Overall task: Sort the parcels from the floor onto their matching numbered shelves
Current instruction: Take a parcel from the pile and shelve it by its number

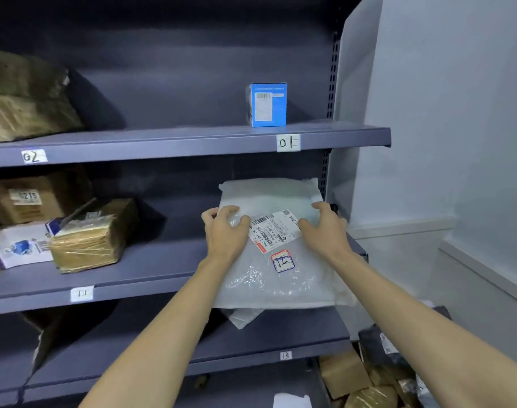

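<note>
both hands are pushing a soft white bag [276, 254] onto the middle shelf [151, 260], at its right end. the left hand [225, 231] lies on the bag's left side with fingers curled over the edge, and the right hand [325, 228] presses flat on its right side, fingers spread a little, so both hands hold the bag. the bag has a small sticker [282, 261] with a hand-written number that looks like 12, but it is a bit blurry so i am not sure. the long side of the bag runs from near to far, and its near end hangs out past the shelf's front lip. its paper label [276, 228] is turned at a slant. the step in hand looks like putting this bag in its place. next, it likely needs a push farther in so it will not slip off. more parcels [369, 381] wait on the floor at the lower right. a blue box [268, 104] stands on the top shelf above a tag [288, 142] reading 01.
</note>
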`<state>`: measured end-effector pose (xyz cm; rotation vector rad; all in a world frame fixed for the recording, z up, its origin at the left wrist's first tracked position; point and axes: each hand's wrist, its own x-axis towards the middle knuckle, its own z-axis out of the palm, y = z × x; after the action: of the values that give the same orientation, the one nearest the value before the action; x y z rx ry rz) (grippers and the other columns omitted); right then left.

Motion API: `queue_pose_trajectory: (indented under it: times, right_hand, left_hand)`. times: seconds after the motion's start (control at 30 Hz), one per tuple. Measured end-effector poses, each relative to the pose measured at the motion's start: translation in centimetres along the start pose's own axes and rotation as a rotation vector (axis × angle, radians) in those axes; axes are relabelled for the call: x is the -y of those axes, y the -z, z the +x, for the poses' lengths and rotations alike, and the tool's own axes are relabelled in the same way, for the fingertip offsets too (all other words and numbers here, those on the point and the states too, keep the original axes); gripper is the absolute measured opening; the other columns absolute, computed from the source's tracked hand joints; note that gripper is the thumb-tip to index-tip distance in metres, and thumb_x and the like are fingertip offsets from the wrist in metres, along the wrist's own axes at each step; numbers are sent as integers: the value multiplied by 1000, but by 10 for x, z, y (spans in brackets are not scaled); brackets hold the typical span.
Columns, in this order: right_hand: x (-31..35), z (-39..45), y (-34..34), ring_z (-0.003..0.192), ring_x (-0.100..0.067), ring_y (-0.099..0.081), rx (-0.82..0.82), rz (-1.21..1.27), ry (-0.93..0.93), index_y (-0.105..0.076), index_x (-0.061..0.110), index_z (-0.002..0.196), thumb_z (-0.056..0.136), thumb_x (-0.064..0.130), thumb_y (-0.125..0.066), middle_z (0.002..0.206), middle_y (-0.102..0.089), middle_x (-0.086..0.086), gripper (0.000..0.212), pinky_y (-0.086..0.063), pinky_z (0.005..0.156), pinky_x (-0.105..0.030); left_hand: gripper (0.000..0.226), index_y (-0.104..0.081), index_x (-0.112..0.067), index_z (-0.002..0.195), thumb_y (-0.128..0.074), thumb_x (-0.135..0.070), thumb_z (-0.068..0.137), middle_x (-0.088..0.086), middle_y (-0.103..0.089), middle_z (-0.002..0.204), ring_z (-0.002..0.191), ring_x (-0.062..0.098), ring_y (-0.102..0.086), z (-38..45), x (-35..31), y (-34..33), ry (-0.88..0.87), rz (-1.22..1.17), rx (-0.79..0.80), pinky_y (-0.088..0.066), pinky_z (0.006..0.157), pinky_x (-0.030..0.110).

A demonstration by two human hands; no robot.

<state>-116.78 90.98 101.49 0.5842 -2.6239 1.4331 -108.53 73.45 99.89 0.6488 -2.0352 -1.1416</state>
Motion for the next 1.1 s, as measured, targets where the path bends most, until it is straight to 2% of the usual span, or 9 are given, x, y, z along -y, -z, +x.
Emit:
queue_pose_trajectory:
  times: [0.17,0.27,0.4,0.53,0.6,0.7,0.87,1.0,1.1]
  right_hand:
    - [6,47,-28,131,-36,-30,-15,-23,24,-37,11,144,93,25,-54,142,-47,-12,55,-28,104,-39]
    - [3,75,-35,129,-36,-34,-39,-52,27,-40,11,142,93,26,-55,139,-50,-13,54,-29,104,-39]
    - [-31,83,-55,120,-30,-52,100,41,-101,-43,22,139,82,47,-57,131,-54,-12,64,-44,103,-45]
    - [-63,91,-74,125,-26,-52,93,112,-83,-40,24,144,84,49,-53,138,-53,-4,66,-42,107,-45]
    - [-67,99,-76,123,-27,-54,97,107,-84,-39,28,143,79,57,-48,138,-53,-2,71,-44,105,-47]
    - [-71,106,-80,121,-30,-52,95,23,-30,-37,35,138,78,59,-44,136,-55,0,65,-45,101,-50]
    - [-71,112,-83,130,-34,-40,82,-80,4,-34,30,140,86,53,-47,148,-42,-1,60,-38,104,-51]
    - [-62,117,-77,134,-37,-32,197,-316,-15,-14,54,147,81,81,-41,159,-18,4,76,-30,107,-51]
    - [-51,121,-82,131,-40,-32,232,-441,-14,-17,59,145,73,88,-43,158,-14,-2,81,-31,108,-51]
  left_hand:
    - [30,-60,-26,118,-60,-29,88,-2,-29,122,112,24,-52,49,19,-10,1,2,-14,-42,103,34]
    - [36,-57,-30,125,-56,-35,89,7,-30,133,121,29,-46,72,27,-26,34,76,36,-42,101,35]
    - [45,-48,-40,135,-49,-49,91,9,-30,140,125,32,-40,76,59,-57,204,230,164,-34,107,42]
    - [38,-52,-49,127,-52,-49,89,5,-33,141,125,30,-42,74,74,-76,205,176,35,-28,109,42]
    - [37,-54,-50,125,-52,-50,88,3,-34,139,125,29,-42,74,75,-79,199,176,17,-29,110,42]
    - [39,-53,-51,124,-53,-59,86,3,-34,139,127,28,-40,76,76,-82,202,196,5,-27,110,41]
    - [59,-52,-53,120,-61,-80,68,1,-34,136,129,25,-38,82,73,-82,216,245,29,-28,112,40]
    - [66,-54,-51,120,-67,-80,62,2,-36,134,128,26,-40,88,77,-84,230,302,35,-31,111,39]
    - [68,-54,-43,126,-69,-73,67,6,-36,134,126,31,-41,96,72,-86,210,337,56,-33,110,40]
